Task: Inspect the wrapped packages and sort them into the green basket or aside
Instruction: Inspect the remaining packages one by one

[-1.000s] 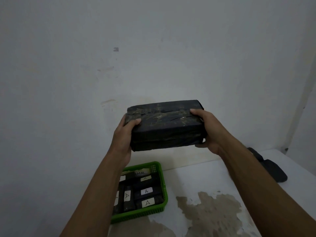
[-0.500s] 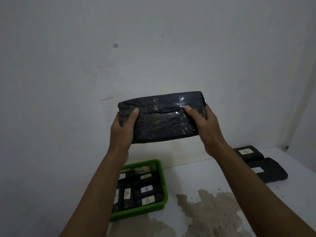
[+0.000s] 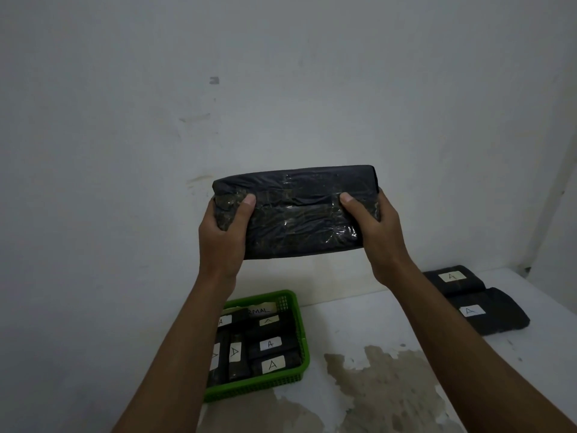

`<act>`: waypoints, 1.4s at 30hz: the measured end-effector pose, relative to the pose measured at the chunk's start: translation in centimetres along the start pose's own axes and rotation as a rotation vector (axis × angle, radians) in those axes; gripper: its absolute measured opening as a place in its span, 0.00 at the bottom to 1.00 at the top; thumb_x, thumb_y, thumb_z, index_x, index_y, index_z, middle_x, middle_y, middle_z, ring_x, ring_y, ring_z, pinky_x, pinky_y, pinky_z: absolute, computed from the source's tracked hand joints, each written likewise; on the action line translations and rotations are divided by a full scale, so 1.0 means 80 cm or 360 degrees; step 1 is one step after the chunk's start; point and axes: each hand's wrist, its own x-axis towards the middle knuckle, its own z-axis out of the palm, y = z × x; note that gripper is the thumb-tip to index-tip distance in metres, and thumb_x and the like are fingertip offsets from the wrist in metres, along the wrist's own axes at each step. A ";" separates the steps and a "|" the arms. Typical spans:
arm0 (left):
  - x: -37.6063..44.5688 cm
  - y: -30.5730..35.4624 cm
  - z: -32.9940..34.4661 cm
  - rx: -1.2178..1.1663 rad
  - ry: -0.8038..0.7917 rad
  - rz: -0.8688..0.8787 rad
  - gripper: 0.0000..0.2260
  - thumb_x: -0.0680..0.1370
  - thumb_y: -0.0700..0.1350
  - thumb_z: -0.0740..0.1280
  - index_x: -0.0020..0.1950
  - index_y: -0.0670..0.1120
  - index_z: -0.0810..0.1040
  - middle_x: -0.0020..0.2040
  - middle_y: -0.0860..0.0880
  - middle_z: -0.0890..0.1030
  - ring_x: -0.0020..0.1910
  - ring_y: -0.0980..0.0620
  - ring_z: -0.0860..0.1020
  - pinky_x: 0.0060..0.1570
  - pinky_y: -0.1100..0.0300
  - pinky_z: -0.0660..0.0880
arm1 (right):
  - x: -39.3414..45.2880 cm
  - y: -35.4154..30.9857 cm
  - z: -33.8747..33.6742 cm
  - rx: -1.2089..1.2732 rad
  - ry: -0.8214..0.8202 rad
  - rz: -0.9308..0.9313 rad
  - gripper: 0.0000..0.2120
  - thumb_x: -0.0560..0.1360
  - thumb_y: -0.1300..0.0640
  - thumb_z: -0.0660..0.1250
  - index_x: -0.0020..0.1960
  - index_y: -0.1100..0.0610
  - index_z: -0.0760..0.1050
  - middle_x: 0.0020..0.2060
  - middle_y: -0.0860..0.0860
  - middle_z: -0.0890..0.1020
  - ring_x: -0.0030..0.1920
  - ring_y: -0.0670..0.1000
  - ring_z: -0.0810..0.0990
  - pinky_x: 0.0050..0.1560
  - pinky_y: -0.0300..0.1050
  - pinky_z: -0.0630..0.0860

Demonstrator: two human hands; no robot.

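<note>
A black plastic-wrapped package (image 3: pixel 298 210) is held up in front of the white wall, its taped broad face toward me. My left hand (image 3: pixel 223 234) grips its left end and my right hand (image 3: pixel 373 228) grips its right end, thumbs on the front. Below, the green basket (image 3: pixel 301 339) sits on the table's left part and holds several black packages with white "A" labels. Two more labelled black packages (image 3: pixel 477 303) lie on the table at the right, by the wall.
The white table (image 3: pixel 359 326) has a large brownish worn patch (image 3: pixel 384 385) near its front. The wall stands directly behind the table, and a second wall closes the right side.
The package has been rotated in both hands from showing its top and edge to facing me with its broad side. The two packages at the right came into view from behind my right arm.
</note>
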 end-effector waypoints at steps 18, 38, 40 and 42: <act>0.004 -0.020 -0.014 -0.0063 -0.0315 -0.0136 0.25 0.75 0.56 0.71 0.72 0.58 0.73 0.67 0.53 0.78 0.66 0.52 0.77 0.66 0.48 0.74 | 0.002 0.004 0.009 0.0034 0.0407 0.0380 0.15 0.76 0.44 0.68 0.61 0.46 0.75 0.56 0.45 0.77 0.53 0.46 0.76 0.40 0.43 0.73; 0.008 -0.017 -0.032 -0.0117 -0.0337 -0.0482 0.18 0.78 0.55 0.67 0.67 0.53 0.78 0.60 0.52 0.84 0.59 0.50 0.82 0.59 0.50 0.77 | 0.005 0.018 0.012 0.0038 0.0047 0.0388 0.19 0.76 0.45 0.69 0.65 0.48 0.77 0.55 0.47 0.84 0.54 0.48 0.83 0.47 0.44 0.79; 0.009 -0.016 -0.032 -0.0110 -0.0294 -0.0428 0.17 0.77 0.54 0.70 0.65 0.54 0.79 0.58 0.53 0.84 0.58 0.51 0.82 0.58 0.51 0.78 | 0.005 0.017 0.013 0.0056 0.0067 0.0335 0.15 0.77 0.48 0.70 0.62 0.51 0.79 0.53 0.49 0.85 0.51 0.48 0.84 0.43 0.41 0.78; 0.010 -0.014 -0.030 -0.0123 -0.0223 -0.0390 0.14 0.77 0.51 0.70 0.62 0.53 0.81 0.56 0.52 0.85 0.55 0.51 0.83 0.56 0.51 0.80 | 0.006 0.018 0.013 0.0069 0.0071 0.0291 0.14 0.77 0.51 0.70 0.61 0.54 0.80 0.52 0.50 0.85 0.50 0.49 0.84 0.42 0.38 0.79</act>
